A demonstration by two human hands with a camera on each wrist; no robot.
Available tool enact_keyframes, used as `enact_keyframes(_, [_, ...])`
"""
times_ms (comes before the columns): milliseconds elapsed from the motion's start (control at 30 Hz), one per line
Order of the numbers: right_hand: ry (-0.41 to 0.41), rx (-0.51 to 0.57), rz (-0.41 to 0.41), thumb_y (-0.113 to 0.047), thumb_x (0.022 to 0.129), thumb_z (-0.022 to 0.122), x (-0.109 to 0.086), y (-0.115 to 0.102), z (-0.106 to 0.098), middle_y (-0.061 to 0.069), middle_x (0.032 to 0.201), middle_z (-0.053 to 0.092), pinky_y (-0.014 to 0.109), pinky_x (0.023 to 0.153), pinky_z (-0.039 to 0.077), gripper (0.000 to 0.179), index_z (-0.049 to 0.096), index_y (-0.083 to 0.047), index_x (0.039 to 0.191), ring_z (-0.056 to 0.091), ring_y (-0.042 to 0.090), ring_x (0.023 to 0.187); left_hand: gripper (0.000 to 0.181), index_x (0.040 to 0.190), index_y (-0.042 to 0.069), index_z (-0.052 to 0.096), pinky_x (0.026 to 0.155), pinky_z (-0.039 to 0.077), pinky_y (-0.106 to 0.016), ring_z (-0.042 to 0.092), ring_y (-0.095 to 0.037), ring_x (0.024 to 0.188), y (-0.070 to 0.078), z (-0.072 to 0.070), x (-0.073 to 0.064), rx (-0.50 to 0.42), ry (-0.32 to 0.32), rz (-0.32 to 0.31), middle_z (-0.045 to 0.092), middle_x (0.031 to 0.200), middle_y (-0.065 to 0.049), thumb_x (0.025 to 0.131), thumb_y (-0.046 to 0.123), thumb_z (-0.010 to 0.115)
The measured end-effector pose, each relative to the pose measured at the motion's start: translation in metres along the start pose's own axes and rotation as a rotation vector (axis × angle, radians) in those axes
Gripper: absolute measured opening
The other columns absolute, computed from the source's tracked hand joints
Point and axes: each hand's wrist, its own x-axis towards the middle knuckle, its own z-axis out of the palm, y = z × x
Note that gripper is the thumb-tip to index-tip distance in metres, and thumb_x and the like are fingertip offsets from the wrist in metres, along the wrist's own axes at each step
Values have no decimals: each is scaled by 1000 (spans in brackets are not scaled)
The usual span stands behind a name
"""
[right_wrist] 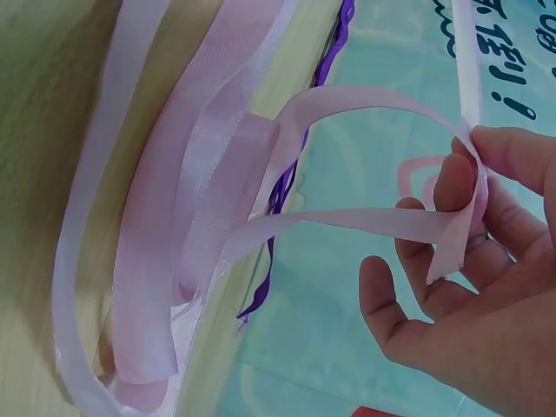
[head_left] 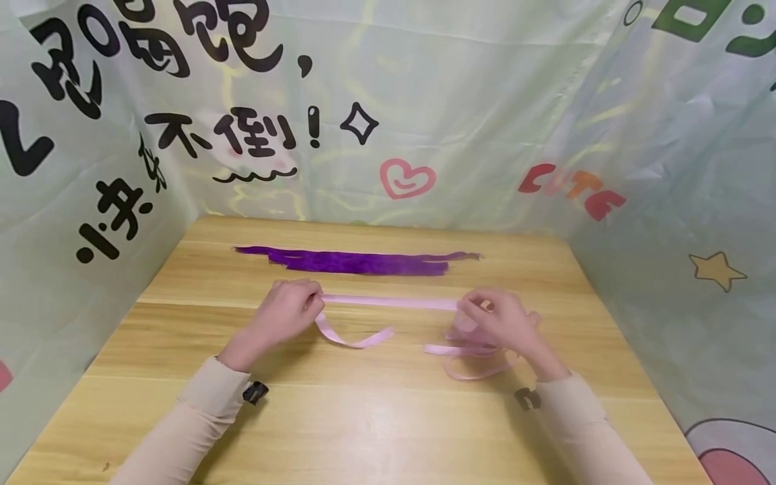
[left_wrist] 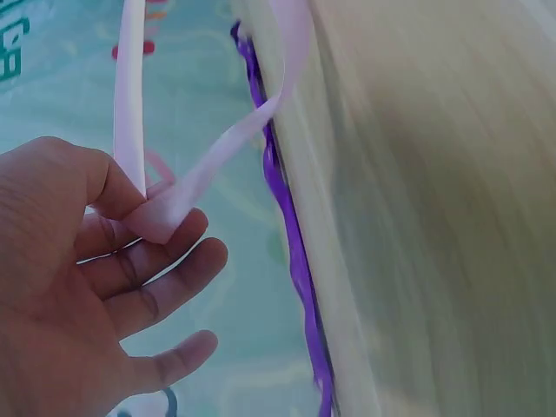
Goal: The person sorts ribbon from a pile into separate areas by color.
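A pale wood-grain worktop carries a long flat purple ribbon bundle beyond the left grip and right grip, and loose pink satin ribbon loops beneath the latter.

- The head camera looks from up high, forward and down. It is far enough back to see both the table and the cloth wall.
- The left wrist camera is close to the left hand. Its picture is tipped sideways, with the table on the right.
- The right wrist camera is close to the right hand, with the table on the left.
- All three see the purple strips.
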Motion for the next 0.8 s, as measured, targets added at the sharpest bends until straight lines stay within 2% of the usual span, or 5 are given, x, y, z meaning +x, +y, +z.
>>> enact_keyframes(333, [-10,19,29,-24,103,68,7,3,4,9,105,79,28,79,52,18,78,-9,105,67,20,89,19,82,9,69,63,42,-32,44,-11,59,-35,-29,-18,8,15,-74,54,66,3,95,7,55])
enact_keyframes(567, [-29,41,59,-24,104,68,11,4,8,10,101,78,24,69,51,20,77,-7,106,63,20,77,21,87,9,69,63,42,-31,49,-15,64,-58,-48,-32,-65,-89,-233,60,72,0,100,11,53])
enact_keyframes(667, [-36,47,63,-25,104,68,12,5,9,11,99,77,24,66,51,21,77,-6,106,61,17,73,25,88,8,69,63,41,-31,50,-15,65,-71,-54,-39,-74,-125,-279,60,71,0,103,14,50])
enact_keyframes(800, [-36,21,26,-24,102,71,14,7,11,9,94,78,24,65,51,17,77,-7,101,62,15,72,30,92,6,71,59,39,-31,47,-16,63,-90,-60,-46,-79,-164,-347,58,70,-1,105,18,46])
